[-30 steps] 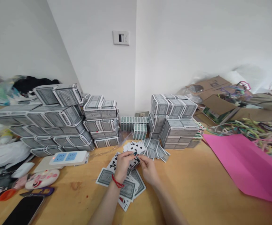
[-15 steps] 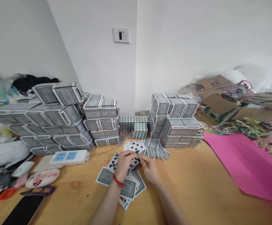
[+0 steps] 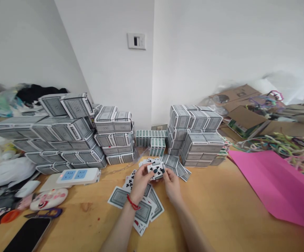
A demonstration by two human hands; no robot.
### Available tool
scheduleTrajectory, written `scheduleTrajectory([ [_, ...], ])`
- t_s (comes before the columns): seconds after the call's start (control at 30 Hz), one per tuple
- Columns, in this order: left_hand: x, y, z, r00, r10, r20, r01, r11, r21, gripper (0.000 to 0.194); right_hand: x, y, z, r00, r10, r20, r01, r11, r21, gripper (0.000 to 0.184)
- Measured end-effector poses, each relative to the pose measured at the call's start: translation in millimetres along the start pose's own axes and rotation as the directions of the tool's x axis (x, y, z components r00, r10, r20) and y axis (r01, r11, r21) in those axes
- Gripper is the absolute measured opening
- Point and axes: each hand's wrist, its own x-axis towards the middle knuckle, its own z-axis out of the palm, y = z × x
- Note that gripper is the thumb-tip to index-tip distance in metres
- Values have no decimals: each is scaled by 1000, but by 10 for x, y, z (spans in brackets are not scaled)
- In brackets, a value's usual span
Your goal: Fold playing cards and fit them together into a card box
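Between both hands I hold a playing card (image 3: 155, 171) with black clubs, its edges apparently folded. My left hand (image 3: 142, 180), with a red string bracelet (image 3: 133, 203) at the wrist, grips the card's left side, thumb across its face. My right hand (image 3: 172, 183) pinches the card's right end. Under and around my left wrist lie loose cards (image 3: 120, 197), some face down, some face up. Beyond the hands are grey-backed cards (image 3: 170, 161), partly folded, lying on the table.
Stacked blocks of folded cards stand at the left (image 3: 73, 131), centre left (image 3: 113, 134) and right (image 3: 201, 140). Small green-patterned card packs (image 3: 157, 146) sit between them. A power strip (image 3: 78, 176), phone (image 3: 28, 235) and cutter (image 3: 44, 212) lie left; pink paper (image 3: 275, 185) and cardboard boxes (image 3: 248, 119) lie right.
The clubs card has come up between my hands and now shows its face. My right hand has shifted slightly right and up, and my left hand has turned a little.
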Motion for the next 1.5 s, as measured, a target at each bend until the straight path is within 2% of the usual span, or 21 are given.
scheduleTrajectory([
  [0.13, 6, -54, 24, 1000, -25, 3, 25, 1000, 0, 28, 10, -35, -21, 997, -19, -70, 21, 1000, 20, 25],
  [0.27, 27, -96, 17, 997, -12, -81, 16, 999, 50, 25, -11, -75, -2, 999, -26, -47, 26, 1000, -1, 25],
  [0.37, 34, -87, -4, 995, -3, -102, 14, 994, 109, 24, -13, -93, -1, 998, -41, -49, 40, 999, -10, 21],
  [0.5, 23, -58, -33, 998, 64, -29, -52, 949, 311, 16, 5, -96, -24, 993, -66, -96, 65, 998, -12, 33],
  [0.57, 16, -53, -38, 995, 100, 21, -100, 925, 368, 14, 14, -87, -40, 993, -62, -97, 56, 996, -64, 30],
  [0.7, 2, -54, -32, 986, 169, 11, -160, 907, 390, 15, 25, -57, -65, 998, -33, -62, 23, 988, -151, 21],
  [0.87, -14, -57, -57, 958, 287, -15, -252, 864, 435, 17, 18, -39, -55, 1000, -8, 1, 8, 987, -160, 19],
  [1.07, -19, -37, -102, 956, 285, 67, -282, 834, 475, 19, -25, -101, -55, 992, 33, 120, -16, 990, -142, 23],
  [1.17, -23, -8, -93, 964, 250, 87, -263, 859, 440, 21, -37, -114, -48, 988, 46, 149, -26, 991, -128, 24],
  [1.23, -25, 12, -79, 973, 224, 49, -226, 900, 374, 23, -38, -99, -31, 990, 60, 127, -47, 994, -100, 24],
  [1.33, -19, 18, -63, 989, 143, -43, -136, 980, 148, 30, -29, -60, -10, 996, 64, 58, -62, 998, -32, 25],
  [1.43, -5, -14, -66, 1000, -13, -21, 11, 996, -92, 36, -10, -31, -28, 999, 33, -40, -33, 999, 13, 25],
  [1.5, 5, -44, -77, 999, -54, -5, 53, 991, -122, 34, 1, -26, -57, 997, 24, -77, -23, 1000, 18, 24],
])
